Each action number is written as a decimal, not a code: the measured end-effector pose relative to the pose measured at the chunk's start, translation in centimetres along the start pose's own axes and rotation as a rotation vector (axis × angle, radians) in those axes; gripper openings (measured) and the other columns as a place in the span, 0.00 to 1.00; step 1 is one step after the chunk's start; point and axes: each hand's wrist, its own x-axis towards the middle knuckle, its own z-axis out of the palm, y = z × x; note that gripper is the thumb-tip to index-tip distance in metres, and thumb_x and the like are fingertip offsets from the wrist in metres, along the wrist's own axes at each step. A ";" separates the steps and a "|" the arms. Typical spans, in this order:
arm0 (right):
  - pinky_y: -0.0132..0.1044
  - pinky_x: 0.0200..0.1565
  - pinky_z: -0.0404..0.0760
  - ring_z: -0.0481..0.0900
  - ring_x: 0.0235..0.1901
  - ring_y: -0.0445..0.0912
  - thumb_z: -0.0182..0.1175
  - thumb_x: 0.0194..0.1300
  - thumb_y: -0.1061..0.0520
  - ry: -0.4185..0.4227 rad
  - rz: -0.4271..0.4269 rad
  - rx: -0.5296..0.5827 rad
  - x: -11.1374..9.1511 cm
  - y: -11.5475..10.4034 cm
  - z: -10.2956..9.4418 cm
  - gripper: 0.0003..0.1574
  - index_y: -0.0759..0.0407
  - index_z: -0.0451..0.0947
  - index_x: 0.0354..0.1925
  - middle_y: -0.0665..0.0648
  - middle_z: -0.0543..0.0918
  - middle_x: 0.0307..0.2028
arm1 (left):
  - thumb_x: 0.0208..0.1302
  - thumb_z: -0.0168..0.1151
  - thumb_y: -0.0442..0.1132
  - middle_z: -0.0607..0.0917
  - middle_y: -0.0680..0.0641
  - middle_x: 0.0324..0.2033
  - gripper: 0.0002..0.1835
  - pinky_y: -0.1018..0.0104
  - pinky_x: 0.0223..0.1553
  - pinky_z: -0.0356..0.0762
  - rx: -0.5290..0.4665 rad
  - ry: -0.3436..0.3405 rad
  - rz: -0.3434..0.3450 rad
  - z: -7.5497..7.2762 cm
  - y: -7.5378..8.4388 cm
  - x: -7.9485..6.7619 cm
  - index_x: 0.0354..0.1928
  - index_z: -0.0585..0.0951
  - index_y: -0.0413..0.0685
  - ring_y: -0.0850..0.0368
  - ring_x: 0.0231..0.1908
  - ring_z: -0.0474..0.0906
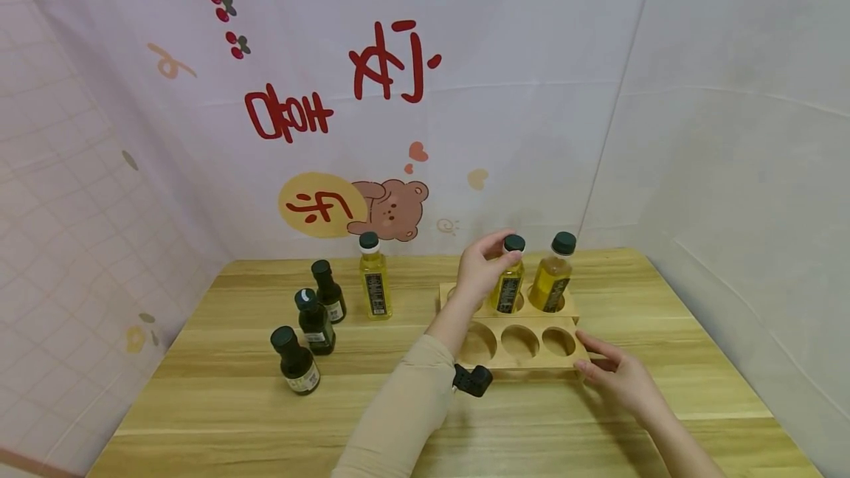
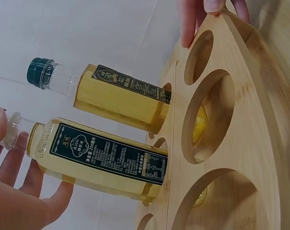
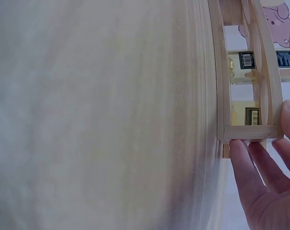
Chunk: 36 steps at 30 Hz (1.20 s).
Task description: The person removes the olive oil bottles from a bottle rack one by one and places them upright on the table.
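A two-tier wooden bottle rack [image 1: 520, 321] with round holes stands on the table. Two oil bottles with dark green caps sit in its back row: one at the right end [image 1: 551, 282], the other beside it, nearer the middle [image 2: 106, 158]. My left hand [image 1: 483, 271] holds that second bottle by its neck and cap, thumb on the near side, fingers behind. The bottle stands in its hole. My right hand [image 1: 617, 375] grips the rack's right end, with fingertips [image 3: 238, 148] against the end piece. The front row's holes hold nothing.
Left of the rack stands another yellow oil bottle [image 1: 376, 286]. Farther left are three dark bottles: one at the back [image 1: 330, 293], one in the middle [image 1: 316, 327] and one in front [image 1: 299, 367]. A printed cloth [image 1: 531, 94] hangs behind the table [image 1: 372, 389].
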 end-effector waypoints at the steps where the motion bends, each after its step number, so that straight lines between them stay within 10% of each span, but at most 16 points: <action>1: 0.38 0.42 0.84 0.81 0.43 0.32 0.66 0.66 0.53 0.001 0.000 -0.002 0.0 0.0 0.0 0.40 0.63 0.65 0.71 0.74 0.66 0.67 | 0.63 0.70 0.37 0.86 0.55 0.47 0.20 0.64 0.50 0.79 -0.007 -0.003 0.001 0.0 0.0 0.0 0.58 0.84 0.55 0.60 0.50 0.79; 22: 0.38 0.43 0.84 0.81 0.43 0.32 0.66 0.67 0.54 -0.006 0.000 0.005 -0.1 0.0 0.0 0.39 0.64 0.65 0.71 0.74 0.66 0.67 | 0.66 0.65 0.32 0.85 0.47 0.51 0.19 0.66 0.47 0.81 -0.031 0.050 0.194 -1.3 3.2 -0.8 0.59 0.82 0.48 0.54 0.49 0.81; 36: 0.38 0.42 0.84 0.81 0.44 0.34 0.67 0.66 0.52 0.000 0.029 -0.006 -0.1 -0.3 0.0 0.40 0.62 0.66 0.71 0.72 0.65 0.68 | 0.66 0.65 0.30 0.86 0.44 0.50 0.18 0.63 0.49 0.80 -0.084 0.107 0.179 -3.2 4.1 -1.9 0.57 0.83 0.46 0.49 0.50 0.80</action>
